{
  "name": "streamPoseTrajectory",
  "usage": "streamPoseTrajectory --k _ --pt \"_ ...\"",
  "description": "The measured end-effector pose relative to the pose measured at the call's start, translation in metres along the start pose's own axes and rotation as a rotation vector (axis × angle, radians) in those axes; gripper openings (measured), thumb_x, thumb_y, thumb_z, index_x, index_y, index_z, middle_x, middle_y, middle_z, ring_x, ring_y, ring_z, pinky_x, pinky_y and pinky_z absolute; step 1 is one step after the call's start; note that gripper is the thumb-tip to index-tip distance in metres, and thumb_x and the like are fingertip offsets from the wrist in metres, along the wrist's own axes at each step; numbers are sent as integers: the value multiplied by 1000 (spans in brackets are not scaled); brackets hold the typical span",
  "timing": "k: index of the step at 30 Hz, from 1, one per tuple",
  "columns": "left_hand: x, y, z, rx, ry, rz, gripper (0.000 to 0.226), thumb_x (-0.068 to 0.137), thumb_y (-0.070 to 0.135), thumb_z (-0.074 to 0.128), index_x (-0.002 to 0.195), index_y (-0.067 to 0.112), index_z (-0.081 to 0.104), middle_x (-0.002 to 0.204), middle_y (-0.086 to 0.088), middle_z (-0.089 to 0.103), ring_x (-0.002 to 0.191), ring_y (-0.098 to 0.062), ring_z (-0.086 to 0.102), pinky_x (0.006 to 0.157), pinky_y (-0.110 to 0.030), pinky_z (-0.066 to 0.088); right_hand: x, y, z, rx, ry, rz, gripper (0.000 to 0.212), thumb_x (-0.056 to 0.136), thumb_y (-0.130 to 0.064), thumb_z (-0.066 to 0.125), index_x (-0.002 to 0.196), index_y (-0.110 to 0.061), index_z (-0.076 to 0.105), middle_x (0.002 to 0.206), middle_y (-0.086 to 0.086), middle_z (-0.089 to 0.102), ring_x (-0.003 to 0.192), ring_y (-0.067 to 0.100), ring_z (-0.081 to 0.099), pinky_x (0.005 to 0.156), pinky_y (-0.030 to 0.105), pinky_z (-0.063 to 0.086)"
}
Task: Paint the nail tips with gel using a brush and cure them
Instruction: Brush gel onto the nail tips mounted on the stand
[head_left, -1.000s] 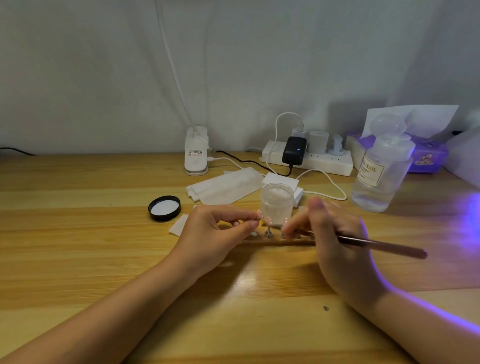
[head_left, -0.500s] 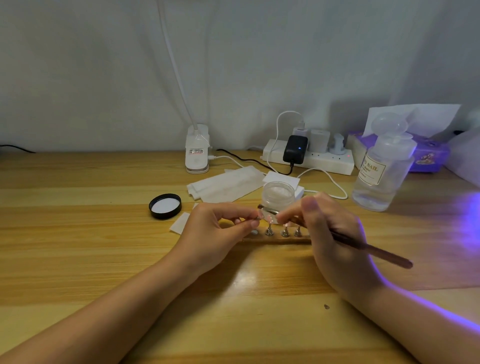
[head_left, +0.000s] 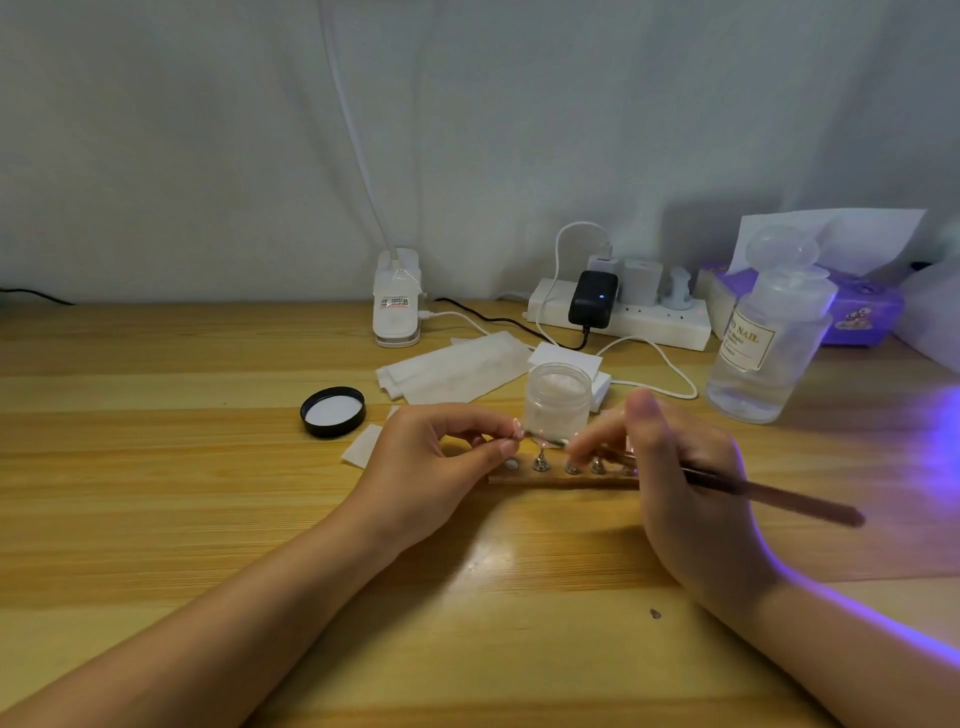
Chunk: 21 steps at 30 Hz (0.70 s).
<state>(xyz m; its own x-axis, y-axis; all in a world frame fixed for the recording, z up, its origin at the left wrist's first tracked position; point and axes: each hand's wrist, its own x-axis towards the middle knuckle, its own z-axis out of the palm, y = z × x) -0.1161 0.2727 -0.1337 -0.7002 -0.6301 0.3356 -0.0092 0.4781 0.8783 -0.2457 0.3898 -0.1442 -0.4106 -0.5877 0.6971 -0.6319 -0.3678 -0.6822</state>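
wooden desk (head_left: 156, 467), open jar (head_left: 558, 397) of whitish gel

Right hand (head_left: 691, 499) blurred; nail tip (head_left: 511, 441) indistinct

Right hand (head_left: 691, 483) lifted off the holder strip (head_left: 566, 475), brush (head_left: 769, 493) tip now reaching w/ bristles at left hand's (head_left: 431, 467) pinch.

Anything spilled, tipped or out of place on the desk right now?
Nothing spilled or tipped. The gel jar stands upright and open, its black lid lying inside-up to the left. One small dark speck sits on the wooden desk near the right hand; what it is can't be told.
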Motion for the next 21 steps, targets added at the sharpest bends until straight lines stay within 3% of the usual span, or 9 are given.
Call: streamPoseTrajectory --k 2,4,7,12,16,21 --pt "0 0 0 0 -2 6 28 74 8 73 72 36 70 75 16 70 72 2 56 66 -5 42 2 0 2 -44 -50 -22 43 93 -42 35 75 -21 68 73 -5 66 75 17 62 72 36 48" --pt "0 0 0 -7 -5 5 27 74 7 73 74 34 71 74 14 70 72 1 56 66 -4 42 1 0 2 -36 -56 -4 47 92 -47 35 72 -20 67 68 -6 65 72 12 61 70 28 47" --pt "0 -1 0 -17 -6 3 25 73 6 73 74 31 72 73 12 70 72 1 56 67 -4 41 -1 0 -1 69 -5 46 47 92 -36 34 61 -17 64 60 3 62 61 9 59 66 18 44" --pt "0 0 1 -27 5 3 27 73 6 73 72 32 72 76 10 71 75 -3 58 66 -4 41 1 -1 2 -62 -53 -42 42 93 -40 38 73 -18 68 70 -6 66 72 13 61 69 28 46" --pt "0 0 1 -30 8 -6 24 73 6 73 74 30 72 74 16 71 74 0 60 67 -4 41 -1 -1 -1 76 -11 59 46 90 -37 35 61 -16 65 60 6 63 63 12 60 66 26 47" --pt "0 1 1 -40 20 -36 24 73 7 73 74 31 72 80 14 71 83 -8 64 69 -5 43 1 -1 2 -75 -43 -21 45 92 -40 39 68 -15 67 67 -5 65 70 11 61 69 26 45"
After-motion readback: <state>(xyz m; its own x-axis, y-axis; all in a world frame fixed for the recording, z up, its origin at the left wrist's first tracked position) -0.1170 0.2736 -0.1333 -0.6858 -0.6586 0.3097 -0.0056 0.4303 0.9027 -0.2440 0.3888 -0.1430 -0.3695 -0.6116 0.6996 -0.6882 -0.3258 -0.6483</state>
